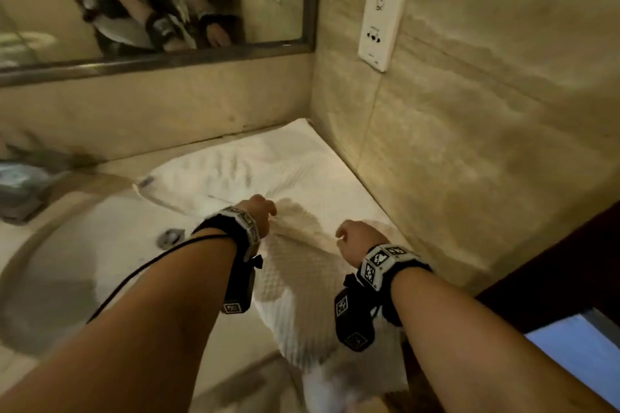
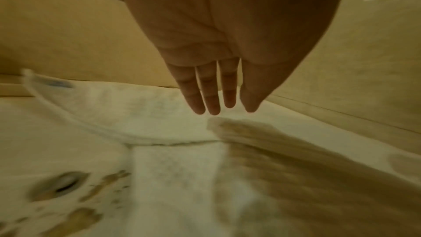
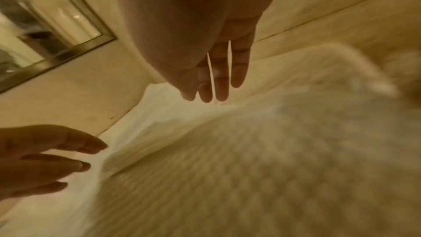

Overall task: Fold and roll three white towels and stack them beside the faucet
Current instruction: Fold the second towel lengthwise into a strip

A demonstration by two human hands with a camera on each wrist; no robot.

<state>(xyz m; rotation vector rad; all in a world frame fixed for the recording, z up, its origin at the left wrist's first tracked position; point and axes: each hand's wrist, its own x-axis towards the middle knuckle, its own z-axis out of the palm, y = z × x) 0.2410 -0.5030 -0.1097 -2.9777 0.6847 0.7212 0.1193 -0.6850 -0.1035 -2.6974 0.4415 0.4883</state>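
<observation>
A smooth white towel (image 1: 268, 171) (image 2: 127, 107) (image 3: 164, 114) lies spread flat in the counter's corner. Over its near part lies a waffle-textured white towel (image 1: 302, 275) (image 2: 284, 150) (image 3: 250, 159), whose lower end hangs off the counter's front edge. My left hand (image 1: 265, 211) (image 2: 223, 109) hovers at the waffle towel's far left edge with fingers straight and holds nothing; it also shows in the right wrist view as a left hand (image 3: 45, 156). My right hand (image 1: 352, 238) (image 3: 212, 95) hovers over the same towel's right side, fingers straight and together, empty. No third towel is in view.
The sink basin (image 1: 67, 261) with its drain (image 1: 171, 238) (image 2: 61, 185) lies to the left of the towels. A blurred grey object (image 1: 20, 184) sits at the far left. A mirror (image 1: 151, 10) hangs behind, and the right wall carries a socket plate (image 1: 384, 13).
</observation>
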